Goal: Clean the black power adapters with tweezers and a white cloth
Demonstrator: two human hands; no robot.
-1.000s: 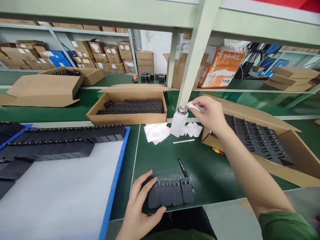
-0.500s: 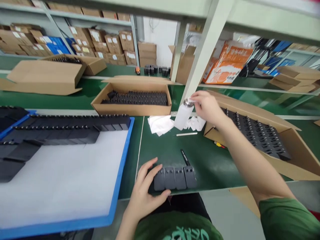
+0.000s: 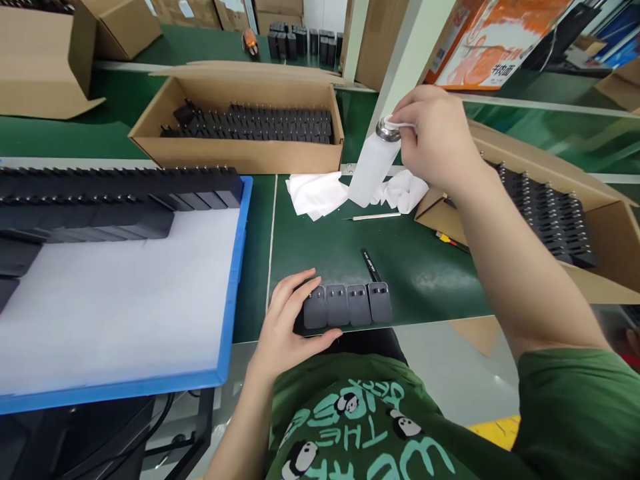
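A row of several dark grey power adapters, each with two small prongs at its top end, lies on the green bench near its front edge. My left hand curves around the row's left end, fingertips at the upper edge and thumb along the lower edge. My right hand pinches a white cloth against the metal top of a white dispenser bottle. The bottle is tilted. White wipes lie crumpled beside it. A black pen-like tool touches the row's back side.
To the left, a blue-rimmed tray carries rows of black adapters. Cardboard boxes of adapters stand at the back and on the right. A thin white stick lies before the bottle. An upright post rises behind it.
The view has tipped downward and closer. My right hand stays at the bottle top with the white cloth, and my left hand stays around the adapter row.
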